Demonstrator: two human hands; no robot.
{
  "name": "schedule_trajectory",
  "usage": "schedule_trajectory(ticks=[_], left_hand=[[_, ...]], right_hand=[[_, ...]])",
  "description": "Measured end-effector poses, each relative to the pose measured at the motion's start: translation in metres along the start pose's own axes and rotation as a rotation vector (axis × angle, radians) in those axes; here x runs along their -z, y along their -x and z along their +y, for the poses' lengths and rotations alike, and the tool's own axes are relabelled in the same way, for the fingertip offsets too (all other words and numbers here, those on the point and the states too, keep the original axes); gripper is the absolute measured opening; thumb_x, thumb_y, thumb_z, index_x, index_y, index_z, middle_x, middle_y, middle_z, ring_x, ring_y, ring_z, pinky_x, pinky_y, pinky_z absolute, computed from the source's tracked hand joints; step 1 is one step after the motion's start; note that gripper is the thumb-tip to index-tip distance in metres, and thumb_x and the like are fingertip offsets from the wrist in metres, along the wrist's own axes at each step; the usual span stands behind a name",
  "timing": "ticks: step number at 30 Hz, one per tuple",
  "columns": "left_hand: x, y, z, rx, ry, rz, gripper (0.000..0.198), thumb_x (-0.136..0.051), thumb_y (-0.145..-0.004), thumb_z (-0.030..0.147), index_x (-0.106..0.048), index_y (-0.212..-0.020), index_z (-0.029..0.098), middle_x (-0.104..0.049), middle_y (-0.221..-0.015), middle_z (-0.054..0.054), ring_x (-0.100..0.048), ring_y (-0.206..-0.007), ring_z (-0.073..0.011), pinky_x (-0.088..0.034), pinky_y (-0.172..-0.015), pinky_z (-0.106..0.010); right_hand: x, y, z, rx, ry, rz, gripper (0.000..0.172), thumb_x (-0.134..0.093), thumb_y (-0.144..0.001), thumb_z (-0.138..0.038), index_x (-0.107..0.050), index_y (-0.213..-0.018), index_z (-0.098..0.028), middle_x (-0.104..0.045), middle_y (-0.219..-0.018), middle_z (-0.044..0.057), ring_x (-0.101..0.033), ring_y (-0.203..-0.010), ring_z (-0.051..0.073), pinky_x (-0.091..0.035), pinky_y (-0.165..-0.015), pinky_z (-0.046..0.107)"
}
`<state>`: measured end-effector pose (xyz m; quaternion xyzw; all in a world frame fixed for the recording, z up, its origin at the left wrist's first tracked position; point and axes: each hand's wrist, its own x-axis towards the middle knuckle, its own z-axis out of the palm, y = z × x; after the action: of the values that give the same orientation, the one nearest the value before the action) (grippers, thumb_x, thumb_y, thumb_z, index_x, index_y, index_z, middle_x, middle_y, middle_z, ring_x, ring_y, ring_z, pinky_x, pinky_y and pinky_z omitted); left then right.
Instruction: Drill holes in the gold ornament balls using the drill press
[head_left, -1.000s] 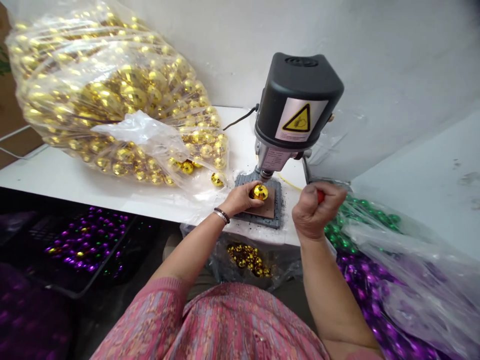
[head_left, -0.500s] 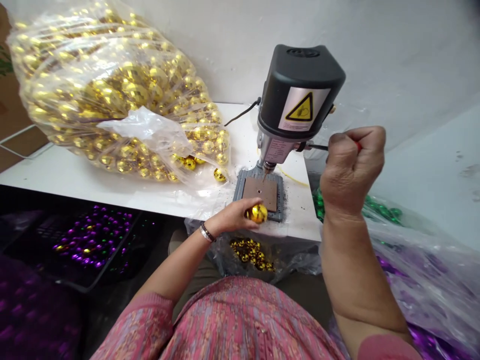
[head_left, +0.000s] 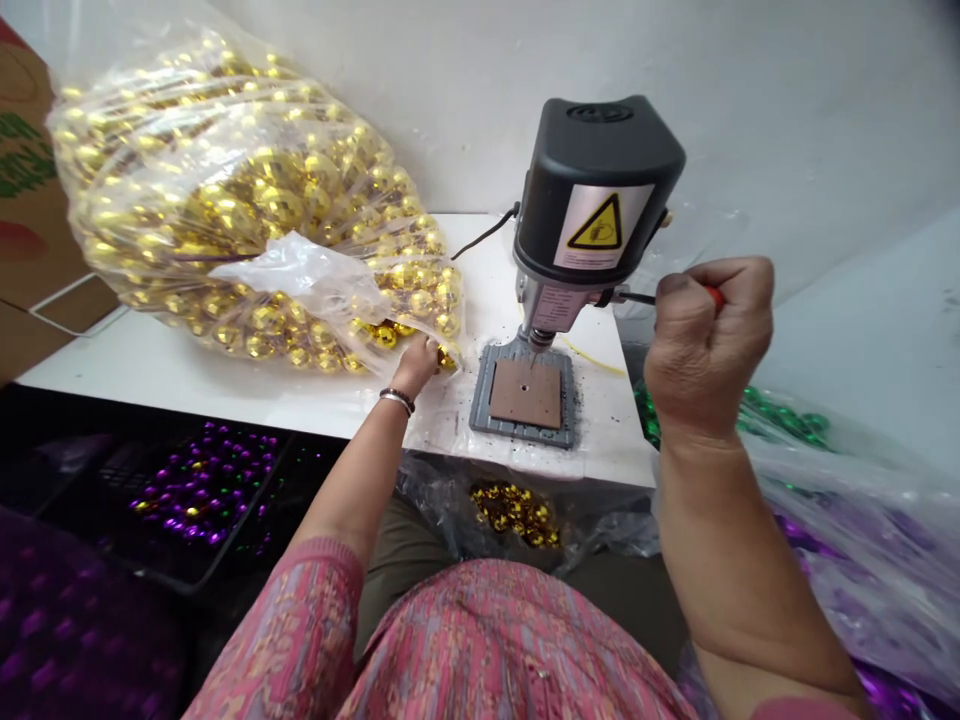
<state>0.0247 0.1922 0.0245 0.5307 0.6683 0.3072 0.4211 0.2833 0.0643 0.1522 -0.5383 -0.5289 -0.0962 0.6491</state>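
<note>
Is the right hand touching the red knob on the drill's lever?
Touching. The head view shows the right hand closed around the red knob, a bit of it showing within the curled grip.

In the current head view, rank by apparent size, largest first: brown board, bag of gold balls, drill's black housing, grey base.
1. Bag of gold balls
2. Black housing, perhaps enlarged by nearness
3. Grey base
4. Brown board, lying on the base
</note>
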Motion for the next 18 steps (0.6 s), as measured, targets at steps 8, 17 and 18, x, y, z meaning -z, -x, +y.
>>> schedule_trajectory(ticks=[8, 17, 18], left_hand=[[-0.016, 0.000, 0.001, 0.115, 0.230, -0.193, 0.017, -0.059, -0.087, 0.033, -0.055, -0.076, 0.021, -0.056, -0.065, -0.003, -0.058, -0.061, -0.0153, -0.051, -0.062, -0.029], [0.022, 0.059, -0.017, -0.038, 0.566, -0.090, 0.038, -0.068, -0.079, 0.040, -0.052, -0.110, 0.024, -0.068, -0.105, -0.006, -0.071, -0.086, -0.0161, -0.059, -0.080, -0.032], [0.020, 0.065, -0.016, -0.061, 0.582, -0.164, 0.038, -0.069, -0.079, 0.041, -0.055, -0.109, 0.023, -0.069, -0.108, -0.008, -0.071, -0.090, -0.0171, -0.059, -0.082, -0.033]], right_hand=[[0.001, -0.001, -0.002, -0.018, -0.024, -0.001, 0.019, -0.052, -0.086, -0.033, -0.042, -0.076, -0.021, -0.044, -0.066, -0.005, -0.038, -0.061, 0.006, -0.037, -0.059, 0.023], [-0.002, 0.000, -0.002, -0.046, -0.023, 0.008, 0.017, -0.051, -0.084, -0.035, -0.042, -0.078, -0.022, -0.047, -0.070, -0.002, -0.040, -0.065, 0.009, -0.041, -0.063, 0.026], [-0.002, 0.000, -0.002, -0.045, -0.026, 0.013, 0.017, -0.051, -0.084, -0.034, -0.041, -0.078, -0.022, -0.047, -0.069, -0.002, -0.040, -0.065, 0.009, -0.041, -0.063, 0.026]])
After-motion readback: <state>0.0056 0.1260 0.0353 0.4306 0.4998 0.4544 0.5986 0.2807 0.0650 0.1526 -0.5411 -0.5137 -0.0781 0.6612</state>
